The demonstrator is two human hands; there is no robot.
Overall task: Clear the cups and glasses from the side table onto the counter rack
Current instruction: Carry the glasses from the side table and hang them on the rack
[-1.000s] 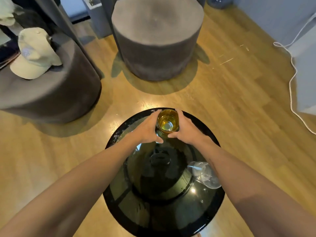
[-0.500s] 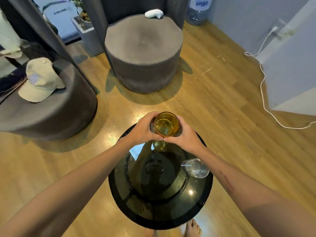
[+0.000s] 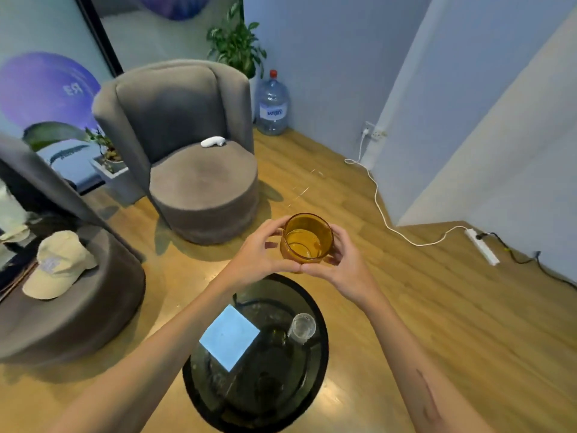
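Amber glass [image 3: 306,239], with a little liquid seen in its bottom, is held upright in the air between both hands, beyond the far edge of the side table [image 3: 321,354]. It is cupped by the left hand [image 3: 259,257] on its left side, with the fingers curled round the wall and the thumb toward the base; it is gripped by the right hand [image 3: 340,260] on the opposite side in the same way, and the two thumbs are met beneath it. Below the forearms, the round black glossy side table is seen, and a clear glass [image 3: 302,327] is stood on its right part, apart from the amber one. A pale blue square is shown on the table top to the left of the clear glass; whether it is a reflection or a sheet cannot be told. Wooden flooring [image 3: 406,307] is laid all around. A grey armchair [image 3: 193,157] is placed beyond the hands, with a small white object [image 3: 213,141] on its seat. A second grey seat [image 3: 78,307] at the left is topped by a beige cap [image 3: 59,265]. A large water bottle [image 3: 271,104] and a potted plant [image 3: 234,45] are set against the far wall, and a white cable [image 3: 379,201] is run across the floor to a power strip [image 3: 482,246].
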